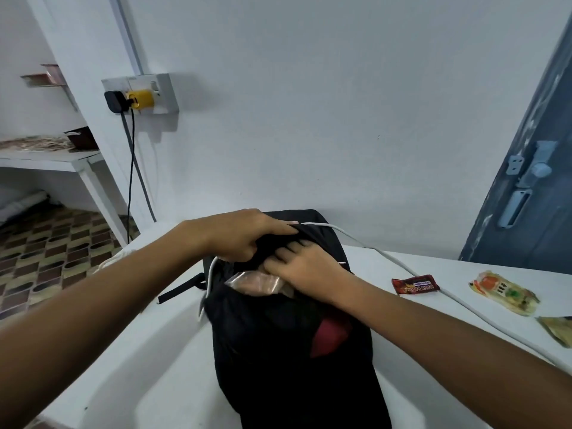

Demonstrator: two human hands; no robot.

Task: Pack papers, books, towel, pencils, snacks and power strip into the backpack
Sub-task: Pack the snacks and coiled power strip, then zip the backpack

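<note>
A black backpack lies on the white table with its top opening facing away from me. My left hand grips the black fabric at the far rim of the opening. My right hand is at the opening, fingers curled on a clear plastic snack packet that pokes out of the bag. A white cable runs from the bag's top across the table to the right. Something red shows in the front pocket.
On the table to the right lie a small red snack packet, a clear packet with orange print and another packet at the frame's edge. A wall socket with a yellow plug is on the back wall. A blue door stands at the right.
</note>
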